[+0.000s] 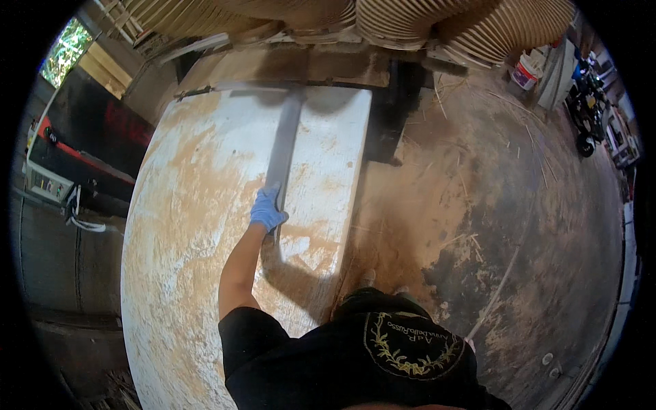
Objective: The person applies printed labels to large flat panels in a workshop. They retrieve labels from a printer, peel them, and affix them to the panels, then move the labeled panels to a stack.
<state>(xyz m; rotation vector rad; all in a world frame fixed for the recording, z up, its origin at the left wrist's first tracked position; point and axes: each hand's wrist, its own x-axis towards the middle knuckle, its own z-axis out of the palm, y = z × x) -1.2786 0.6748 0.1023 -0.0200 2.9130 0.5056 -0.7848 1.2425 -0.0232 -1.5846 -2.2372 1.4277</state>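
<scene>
1. Head view: your left hand (267,210), in a blue glove, closes its grip around the near end of a long grey bar (284,140). The bar is blurred along its length, and runs away from you across the white bench (184,225) toward the far edge.
2. Head view: the bar lies over the middle of the bench top, its far end near a dark strip (273,85) along the bench's back edge. Its shadow falls on the board just below your glove.
3. Head view: the bench top is smeared with tan dust in broad patches, thickest along its left side and around your hand.
4. Head view: your right hand is out of sight, so its grip cannot be told.
5. Head view: to the right of the bench, the floor (492,205) is covered in sawdust and scattered thin sticks, with dark bare patches nearer you.
6. Head view: stacks of bent cane hoops (424,24) hang across the top. A white bucket (525,71) stands at upper right, and a dark machine with red trim (89,140) sits to the left of the bench.
</scene>
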